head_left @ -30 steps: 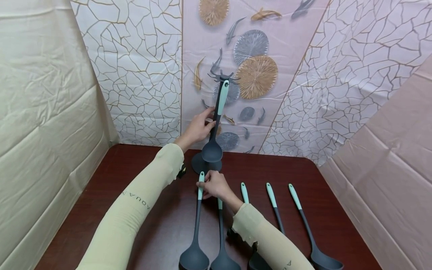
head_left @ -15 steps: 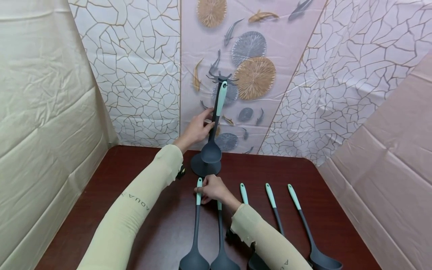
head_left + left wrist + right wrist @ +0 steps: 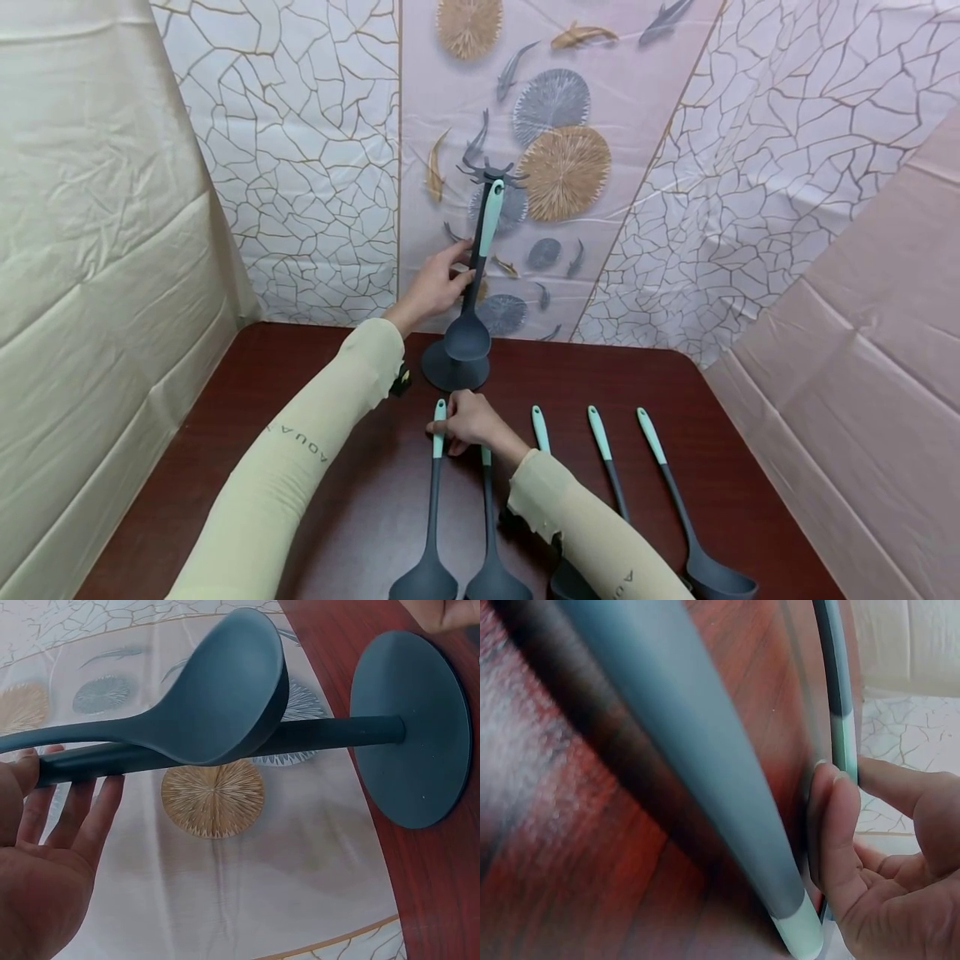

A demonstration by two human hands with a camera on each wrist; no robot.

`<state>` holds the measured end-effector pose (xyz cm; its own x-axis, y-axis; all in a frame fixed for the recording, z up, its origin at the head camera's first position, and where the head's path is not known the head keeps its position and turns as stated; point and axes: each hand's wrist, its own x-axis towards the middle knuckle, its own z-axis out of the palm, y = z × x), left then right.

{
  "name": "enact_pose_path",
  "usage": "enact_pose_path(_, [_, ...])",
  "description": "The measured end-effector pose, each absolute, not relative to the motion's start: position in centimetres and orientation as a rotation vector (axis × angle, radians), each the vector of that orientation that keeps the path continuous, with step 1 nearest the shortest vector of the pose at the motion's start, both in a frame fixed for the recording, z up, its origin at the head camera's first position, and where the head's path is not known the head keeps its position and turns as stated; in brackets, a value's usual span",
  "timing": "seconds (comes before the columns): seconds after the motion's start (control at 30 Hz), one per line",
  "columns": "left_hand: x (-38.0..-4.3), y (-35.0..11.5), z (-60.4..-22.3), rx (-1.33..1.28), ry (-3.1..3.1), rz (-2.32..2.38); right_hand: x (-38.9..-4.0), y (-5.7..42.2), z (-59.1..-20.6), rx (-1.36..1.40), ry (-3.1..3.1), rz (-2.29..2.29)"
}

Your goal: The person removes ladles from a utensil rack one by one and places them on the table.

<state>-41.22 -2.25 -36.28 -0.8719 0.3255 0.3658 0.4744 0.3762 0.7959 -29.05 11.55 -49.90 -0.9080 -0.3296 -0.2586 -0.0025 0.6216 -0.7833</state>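
Note:
Near the table's far edge stands a dark utensil stand (image 3: 456, 373), its round base on the tabletop and a crown of hooks on top. A ladle (image 3: 468, 335) with a mint handle hangs against its post. My left hand (image 3: 437, 282) grips the post; in the left wrist view the ladle's bowl crosses in front of the post (image 3: 337, 733). My right hand (image 3: 471, 419) pinches the mint handle of the leftmost broad-headed dark utensil (image 3: 433, 508). This hand (image 3: 900, 877) has thumb and fingertips at that handle (image 3: 844, 742) in the right wrist view. Its head's lower end is cut off.
Beside it lies a similar utensil (image 3: 491, 533), its handle partly behind my right hand. Further right are another mint handle (image 3: 541, 429), one more utensil (image 3: 607, 450) and a ladle (image 3: 712, 571). Patterned cloth (image 3: 322, 167) hangs behind the dark red table (image 3: 600, 367).
The right hand has come slightly down toward me with the leftmost utensil's handle. The left hand stays on the post, and the hanging ladle keeps its place.

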Motion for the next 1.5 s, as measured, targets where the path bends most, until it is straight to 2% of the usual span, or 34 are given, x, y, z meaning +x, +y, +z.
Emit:
enact_pose_path(0.4, [-41.1, -2.8, -35.3, -0.851, -2.431, -1.661, -29.1, 11.5, -48.1, -0.398, 2.572, -0.979])
enact_pose_path(0.77, [-41.5, -3.3, -33.3, -0.905, -2.322, -1.879, -28.8, 12.3, -39.0, -0.754, 2.732, -1.037])
enact_pose_path(0.97, [-41.3, -3.3, -32.1, -0.948, -2.321, -1.85, -29.2, 13.3, -33.6, -0.828, 3.062, -1.157])
enact_pose_path(1.1, [-41.6, -3.2, -32.1, -0.93, -2.359, -1.741, -30.2, 13.8, -30.5, -0.802, 3.206, -1.461])
enact_pose_path(1.23, [-41.7, -3.0, -32.0, -0.879, -2.397, -1.666, -31.2, 13.8, -28.4, -0.764, 3.234, -1.726])
enact_pose_path(1.5, [-41.4, -2.5, -31.7, -0.787, -2.382, -1.663, -33.1, 13.4, -27.1, -0.696, 3.202, -1.793])
